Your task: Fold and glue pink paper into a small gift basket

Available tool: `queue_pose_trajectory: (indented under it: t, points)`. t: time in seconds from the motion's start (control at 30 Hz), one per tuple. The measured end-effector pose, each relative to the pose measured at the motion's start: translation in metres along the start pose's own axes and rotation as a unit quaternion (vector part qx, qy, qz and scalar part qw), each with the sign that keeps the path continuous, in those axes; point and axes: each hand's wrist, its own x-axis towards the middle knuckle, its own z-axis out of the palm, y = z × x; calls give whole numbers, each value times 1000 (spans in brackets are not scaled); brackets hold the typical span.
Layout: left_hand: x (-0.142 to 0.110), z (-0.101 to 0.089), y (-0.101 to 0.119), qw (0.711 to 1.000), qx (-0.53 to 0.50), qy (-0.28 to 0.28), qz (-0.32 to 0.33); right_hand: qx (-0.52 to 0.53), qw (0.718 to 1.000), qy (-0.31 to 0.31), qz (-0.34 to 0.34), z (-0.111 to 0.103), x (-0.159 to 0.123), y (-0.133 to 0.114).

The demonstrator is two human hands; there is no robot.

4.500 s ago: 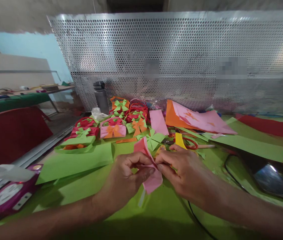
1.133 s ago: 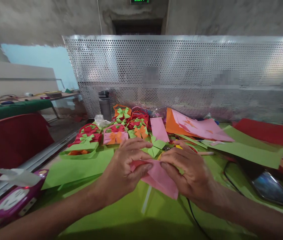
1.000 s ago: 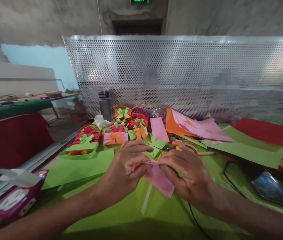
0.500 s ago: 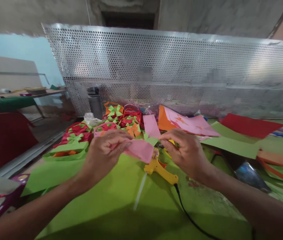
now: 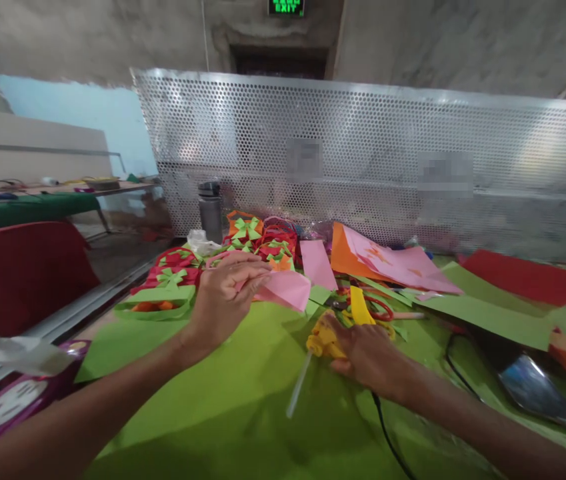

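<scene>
My left hand (image 5: 230, 293) pinches a folded piece of pink paper (image 5: 289, 289) by its left end, above the green tabletop (image 5: 223, 407). My right hand (image 5: 369, 353) is closed round the handle of a yellow hot glue gun (image 5: 327, 337), which lies on the table. From the back of the gun a clear glue stick (image 5: 299, 387) points toward me, and a black cord (image 5: 387, 427) trails from under my right hand. Just beyond the gun are scissors with red handles (image 5: 381, 308) and a yellow strip (image 5: 360, 305).
Small paper bags with bows (image 5: 173, 277) crowd the back left, near a grey bottle (image 5: 210, 212). Pink and orange sheets (image 5: 403, 263) lie behind. A phone (image 5: 537, 390) rests at right, a purple power strip (image 5: 13, 403) at left. A perforated metal panel (image 5: 363, 147) closes the back.
My right hand has let go of the pink paper and come down onto the glue gun. My left hand keeps the paper, now held farther left and away from me.
</scene>
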Motion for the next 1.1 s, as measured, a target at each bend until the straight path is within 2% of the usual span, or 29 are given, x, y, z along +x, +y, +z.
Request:
queue_pose_trajectory:
  t: [0.13, 0.23, 0.33, 0.47, 0.53, 0.63, 0.73, 0.93, 1.1]
  points:
    - [-1, -1, 2, 999, -31, 5, -22, 12, 998, 42, 47, -15, 4, 12]
    - [-3, -1, 3, 999, -27, 5, -39, 130, 981, 116, 81, -34, 3, 30]
    - [-4, 0, 2, 999, -12, 9, -38, 323, 924, 196, 55, -52, -1, 45]
    - [-5, 2, 3, 1000, 7, -4, -1, 463, 828, 297, 109, -63, -7, 44]
    - [-8, 5, 5, 1000, 7, -24, 16, 534, 781, 304, 110, -59, -10, 37]
    - [-13, 9, 10, 996, -4, -80, 25, 616, 741, 266, 29, -50, -14, 22]
    - [-15, 11, 13, 990, -6, -137, 16, 609, 753, 249, -8, -47, -17, 9]
    - [-15, 8, 9, 978, 71, -194, 11, 458, 844, 277, -10, -44, -22, 4]
    - [-9, 3, 10, 970, 56, -234, -38, 402, 883, 241, 16, -28, -24, 2]
